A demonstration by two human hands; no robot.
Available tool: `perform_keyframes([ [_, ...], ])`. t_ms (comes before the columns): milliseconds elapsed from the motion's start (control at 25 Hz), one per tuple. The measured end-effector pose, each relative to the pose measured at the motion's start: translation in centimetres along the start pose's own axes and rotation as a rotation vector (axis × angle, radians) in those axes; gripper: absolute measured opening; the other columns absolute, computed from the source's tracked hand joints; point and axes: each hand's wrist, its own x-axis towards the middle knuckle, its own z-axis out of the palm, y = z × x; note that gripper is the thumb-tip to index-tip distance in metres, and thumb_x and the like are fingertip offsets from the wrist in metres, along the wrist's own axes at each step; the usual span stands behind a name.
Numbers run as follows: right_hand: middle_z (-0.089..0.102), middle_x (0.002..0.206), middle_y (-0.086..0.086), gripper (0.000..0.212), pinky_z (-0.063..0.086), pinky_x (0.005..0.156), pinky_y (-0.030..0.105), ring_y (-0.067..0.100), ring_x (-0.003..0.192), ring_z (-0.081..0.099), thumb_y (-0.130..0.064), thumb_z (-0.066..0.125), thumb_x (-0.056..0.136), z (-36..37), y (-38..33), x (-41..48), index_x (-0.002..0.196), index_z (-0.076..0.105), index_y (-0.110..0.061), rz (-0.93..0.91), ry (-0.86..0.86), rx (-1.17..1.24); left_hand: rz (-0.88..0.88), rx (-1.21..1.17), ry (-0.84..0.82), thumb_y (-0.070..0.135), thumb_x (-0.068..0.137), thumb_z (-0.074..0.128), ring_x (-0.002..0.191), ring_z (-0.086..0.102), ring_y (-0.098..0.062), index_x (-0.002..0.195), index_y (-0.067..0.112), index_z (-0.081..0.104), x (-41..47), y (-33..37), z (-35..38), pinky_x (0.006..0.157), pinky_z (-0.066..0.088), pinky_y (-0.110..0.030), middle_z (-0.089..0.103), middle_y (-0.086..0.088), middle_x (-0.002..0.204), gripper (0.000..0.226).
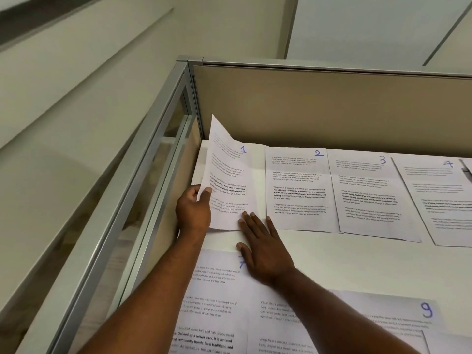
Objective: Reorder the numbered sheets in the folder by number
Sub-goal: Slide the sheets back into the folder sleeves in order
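Back row, far left on worktop (pixel 357 264): sheet 1 (pixel 229 180), left edge lifted and curled upward, right side flat. Left grip (pixel 194 210) clamped on that raised edge, thumb over the paper. Right grip (pixel 265 249) apart, fingers straight, fingertips on near right corner of sheet 1. Flat alongside to the right: sheet 2 (pixel 296 185), sheet 3 (pixel 367 195), sheet 4 (pixel 439 200). Near row: sheet 7 (pixel 217 290), sheet 9 (pixel 383 323).

Blue handwritten numbers mark the top right corners: sheet 1 (pixel 229 180), sheet 2 (pixel 297 187), sheet 3 (pixel 367 195) and sheet 4 (pixel 439 200) from 11 to 2 o'clock, sheet 7 (pixel 217 290) and sheet 9 (pixel 383 323) toward 6. Printed paragraphs begin "Village life is a peaceful, close-knit".
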Motion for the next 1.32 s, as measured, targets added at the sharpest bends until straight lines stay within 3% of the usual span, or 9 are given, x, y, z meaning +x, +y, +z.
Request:
perform_keyframes([
  [160,0.022,0.169,0.0,0.057,0.016,0.127,0.049,0.013,0.157,0.016,-0.041,0.036,0.108,-1.9,-0.6,-0.2,0.159,0.035,-0.015,0.001,0.142,0.131,0.081,-0.018,-0.063,0.022,0.098,0.066,0.095,0.072,-0.017,0.106,0.014,0.069,-3.4,1.3,-2.9,0.079,0.06,-0.028,0.075,0.0,0.103,0.012],
  [320,0.04,0.16,-0.005,0.052,0.024,0.119,0.022,0.01,0.148,0.036,-0.035,0.049,0.108,-6.5,-2.2,1.1,0.156,0.041,-0.018,0.56,0.355,0.777,0.098,-0.062,-0.085,0.026,0.098,0.065,0.092,0.072,-0.011,0.111,0.014,0.069,-7.2,2.9,-5.0,0.066,0.055,-0.016,0.075,0.003,0.104,0.018],
  [440,0.063,0.137,-0.001,0.04,0.042,0.109,0.027,0.017,0.127,0.059,-0.017,0.064,0.101,-10.3,-2.5,1.1,0.141,0.058,-0.012,0.768,0.443,1.267,0.091,-0.146,-0.095,0.026,0.097,0.068,0.094,0.073,-0.014,0.108,0.017,0.07,-10.7,3.5,-6.0,0.075,0.058,-0.027,0.077,0.004,0.102,0.015],
  [560,0.077,0.101,0.0,0.01,0.057,0.088,0.034,0.012,0.092,0.07,-0.014,0.07,0.095,-13.4,-2.4,-1.7,0.105,0.074,-0.013,0.755,0.535,1.258,0.086,-0.192,-0.113,0.026,0.096,0.07,0.099,0.073,-0.018,0.106,0.02,0.071,-14.1,3.9,-6.8,0.087,0.058,-0.038,0.077,0.004,0.103,0.012],
  [680,0.076,0.089,-0.003,0.006,0.051,0.075,0.023,0.002,0.076,0.067,-0.017,0.072,0.095,-16.1,-2.3,-6.5,0.096,0.075,-0.012,0.754,0.599,1.214,0.074,-0.189,-0.142,0.023,0.094,0.072,0.099,0.073,-0.018,0.102,0.025,0.071,-18.4,4.2,-7.1,0.089,0.057,-0.041,0.077,0.008,0.101,0.008],
  [840,0.078,0.091,-0.002,0.008,0.056,0.082,0.026,0.007,0.084,0.071,-0.013,0.077,0.091,-19.7,-1.1,-13.5,0.099,0.077,-0.012,0.711,0.611,1.227,0.063,-0.163,-0.145,0.015,0.091,0.074,0.095,0.073,-0.017,0.098,0.027,0.069,-24.9,4.9,-6.3,0.087,0.057,-0.037,0.078,0.007,0.096,0.015],
  [1000,0.079,0.094,-0.001,0.014,0.059,0.086,0.035,0.017,0.091,0.074,-0.011,0.081,0.086,-21.8,1.0,-20.2,0.099,0.077,-0.014,0.667,0.556,1.247,0.069,-0.122,-0.053,0.024,0.092,0.073,0.09,0.068,-0.019,0.09,0.024,0.068,-30.7,5.7,-4.4,0.078,0.051,-0.029,0.073,0.009,0.09,0.005],
  [1120,0.079,0.094,0.002,0.012,0.06,0.087,0.042,0.025,0.093,0.075,-0.015,0.081,0.088,-23.3,3.2,-25.1,0.099,0.077,-0.014,0.658,0.558,1.241,0.051,-0.123,-0.044,0.024,0.089,0.077,0.089,0.07,-0.021,0.089,0.018,0.072,-35.4,5.2,-2.7,0.081,0.054,-0.033,0.074,0.005,0.089,0.007],
  [1320,0.078,0.091,-0.006,0.006,0.06,0.086,0.038,0.015,0.089,0.073,-0.021,0.076,0.093,-26.0,6.1,-31.7,0.096,0.078,-0.016,0.666,0.583,1.14,0.027,-0.112,-0.059,0.025,0.084,0.081,0.086,0.072,-0.024,0.083,0.022,0.076,-41.4,4.0,-0.4,0.084,0.058,-0.045,0.077,0.004,0.085,0.007],
])
